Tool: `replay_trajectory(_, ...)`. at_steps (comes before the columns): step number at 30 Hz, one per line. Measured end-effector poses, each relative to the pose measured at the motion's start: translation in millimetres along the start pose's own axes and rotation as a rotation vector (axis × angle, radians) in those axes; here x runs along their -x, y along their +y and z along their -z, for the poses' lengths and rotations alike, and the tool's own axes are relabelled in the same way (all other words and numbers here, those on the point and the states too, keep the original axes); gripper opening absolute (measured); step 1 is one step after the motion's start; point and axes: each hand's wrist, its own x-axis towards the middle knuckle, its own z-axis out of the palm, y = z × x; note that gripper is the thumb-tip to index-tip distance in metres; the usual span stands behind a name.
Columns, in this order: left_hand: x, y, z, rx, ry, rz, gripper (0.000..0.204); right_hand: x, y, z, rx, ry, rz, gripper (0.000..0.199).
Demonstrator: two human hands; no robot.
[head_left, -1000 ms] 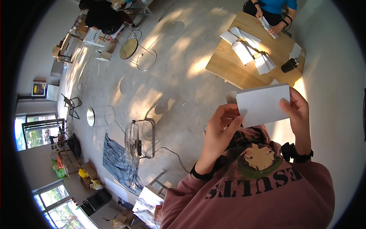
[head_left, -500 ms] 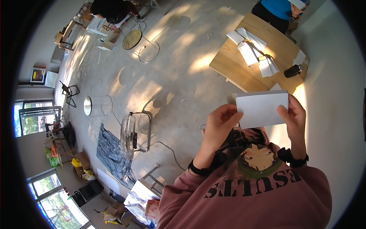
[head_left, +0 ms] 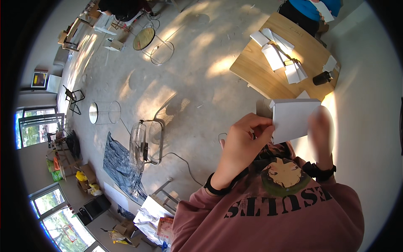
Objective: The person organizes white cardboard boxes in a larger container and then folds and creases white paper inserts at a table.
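Floor (head_left: 197,80): bare grey concrete, dappled with warm sun patches. Wooden table (head_left: 268,80) at upper right, carrying white folded sheets (head_left: 275,54) and a dark bottle (head_left: 323,78). White wall (head_left: 365,105) beside the table. Standing metal fan (head_left: 140,145) on the floor, its cable trailing; grey tarp (head_left: 119,161) just beside it. Two round wire-frame side tables: one (head_left: 147,40) near the top, one (head_left: 100,112) at left. Folding chair (head_left: 72,97) near the left wall. Windows (head_left: 33,132) at left, greenery outside. Cardboard boxes (head_left: 86,172) at lower left.

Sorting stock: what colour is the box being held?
Plain white flat cardboard box, seen in the head view.
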Motion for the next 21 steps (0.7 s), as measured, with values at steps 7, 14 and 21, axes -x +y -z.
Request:
replay_trajectory(7,7.7,17.4,-5.6,-0.192,0.071,-0.114,0.011,-1.7,1.4,5.2,-0.032,-0.005,0.028,0.041)
replay_trajectory(14,14.0,21.7,-10.3,-0.314,0.14,-0.231,0.009,-1.5,-1.2,9.9,-0.015,-0.03,0.051,0.044)
replay_trajectory(21,20.0,27.0,-20.6,-0.329,0.219,-0.343,0.011,1.6,-1.6,16.4,-0.103,-0.037,0.075,0.054)
